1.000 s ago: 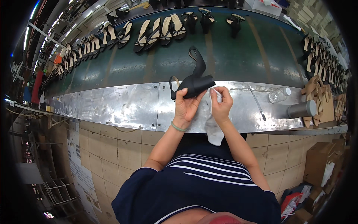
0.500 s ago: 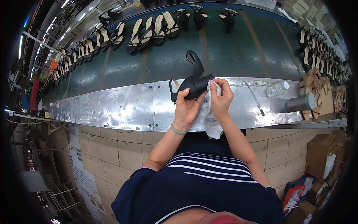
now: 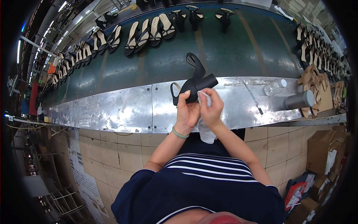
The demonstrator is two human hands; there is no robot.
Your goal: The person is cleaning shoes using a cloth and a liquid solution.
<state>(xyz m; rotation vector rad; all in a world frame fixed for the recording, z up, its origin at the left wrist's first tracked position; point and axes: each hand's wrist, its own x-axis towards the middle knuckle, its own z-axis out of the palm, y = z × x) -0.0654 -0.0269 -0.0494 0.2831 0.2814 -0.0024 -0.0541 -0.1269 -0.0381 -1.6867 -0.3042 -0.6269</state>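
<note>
Above the metal bench, my left hand [image 3: 187,112] grips a black heeled sandal [image 3: 194,83], its thumb pressed on the side. The sandal is tipped so its thick heel points up to the right, with one strap loop at the left and another standing up. In my right hand [image 3: 212,108] a white cloth [image 3: 206,132] is pinched between thumb and fingers. The cloth hangs down past the bench edge, and its top lies against or close to the sandal below the heel; exact contact is hard to see.
Behind the metal ledge [image 3: 112,110] runs a green conveyor belt [image 3: 238,52] carrying rows of black sandals [image 3: 141,37]. To the right are a thin brush-like tool [image 3: 253,97], a clear bottle [image 3: 274,88], a grey cylindrical container [image 3: 299,100] and tan sandals [image 3: 315,87].
My right hand and the cloth have slid left and slightly down, from the heel towards the sandal's body, uncovering the heel. My left hand still holds the sandal. Belt sandals have shifted slightly left in view.
</note>
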